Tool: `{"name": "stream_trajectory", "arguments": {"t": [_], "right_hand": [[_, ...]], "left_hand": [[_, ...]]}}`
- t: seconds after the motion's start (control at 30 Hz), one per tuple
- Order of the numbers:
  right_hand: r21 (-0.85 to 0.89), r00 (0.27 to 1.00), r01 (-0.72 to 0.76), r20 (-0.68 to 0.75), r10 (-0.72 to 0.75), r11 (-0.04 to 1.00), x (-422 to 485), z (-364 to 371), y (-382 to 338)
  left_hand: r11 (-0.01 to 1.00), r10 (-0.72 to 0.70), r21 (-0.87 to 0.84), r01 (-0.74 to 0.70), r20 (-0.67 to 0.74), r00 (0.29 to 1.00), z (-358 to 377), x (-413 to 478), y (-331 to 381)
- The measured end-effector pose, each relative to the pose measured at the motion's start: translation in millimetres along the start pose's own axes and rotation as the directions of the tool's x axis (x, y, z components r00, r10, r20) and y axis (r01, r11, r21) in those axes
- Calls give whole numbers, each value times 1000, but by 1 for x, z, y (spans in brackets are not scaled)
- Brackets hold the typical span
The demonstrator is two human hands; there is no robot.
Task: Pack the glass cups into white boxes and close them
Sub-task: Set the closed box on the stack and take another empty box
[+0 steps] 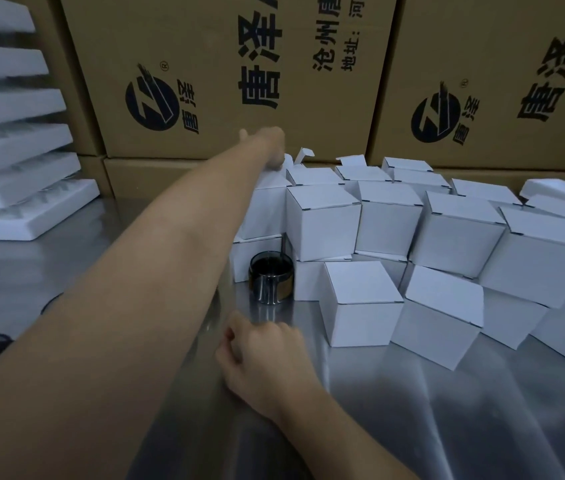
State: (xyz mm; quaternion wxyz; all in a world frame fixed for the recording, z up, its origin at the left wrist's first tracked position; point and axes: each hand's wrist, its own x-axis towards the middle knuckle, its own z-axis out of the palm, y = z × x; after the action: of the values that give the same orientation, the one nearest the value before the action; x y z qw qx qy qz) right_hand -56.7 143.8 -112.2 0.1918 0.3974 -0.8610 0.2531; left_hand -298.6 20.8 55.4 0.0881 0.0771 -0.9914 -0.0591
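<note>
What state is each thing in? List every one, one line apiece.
glass cup: upright on the table, unboxed, beside the boxes.
front white boxes: closed, loosely piled.
back white boxes: flaps up, open.
left hand: stretched out to the back boxes; grip too blurred to tell.
right hand: resting on the table, fingers curled; whether it holds anything is hidden.
foam trays: stacked.
cartons: stacked behind the pile.

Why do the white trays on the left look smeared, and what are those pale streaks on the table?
In the head view, the stacked white trays look smeared, likely by motion blur near the frame's edge; also in the head view, the streaks are the white boxes and light reflecting off the shiny metal table.
</note>
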Motion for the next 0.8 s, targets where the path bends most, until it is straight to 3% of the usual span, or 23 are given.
{"name": "stream_trajectory", "arguments": {"t": [0.17, 0.3, 0.4, 0.53, 0.7, 0.8], "right_hand": [[56, 999, -37, 37, 35, 998, -1, 0, 0], [29, 999, -48, 12, 48, 998, -1, -3, -3], [-2, 997, -68, -28, 68, 998, -3, -7, -7], [18, 981, -103, -165, 105, 995, -14, -15, -17], [225, 875, -214, -388, 289, 951, -47, -30, -27], [472, 754, -292, -421, 504, 832, -66, -41, -29]], "left_hand": [[974, -8, -223, -48, -245, 969, -28, -14, -5], [887, -63, -440, -138, -412, 909, -54, -51, -6], [743, -149, -626, -236, -499, 854, -70, -102, -1], [462, -304, -825, -326, -493, 815, -72, -195, 8], [438, -299, -752, -493, -639, 709, -48, -307, 1], [348, -350, -787, -509, -613, 709, -23, -350, -6]]}}
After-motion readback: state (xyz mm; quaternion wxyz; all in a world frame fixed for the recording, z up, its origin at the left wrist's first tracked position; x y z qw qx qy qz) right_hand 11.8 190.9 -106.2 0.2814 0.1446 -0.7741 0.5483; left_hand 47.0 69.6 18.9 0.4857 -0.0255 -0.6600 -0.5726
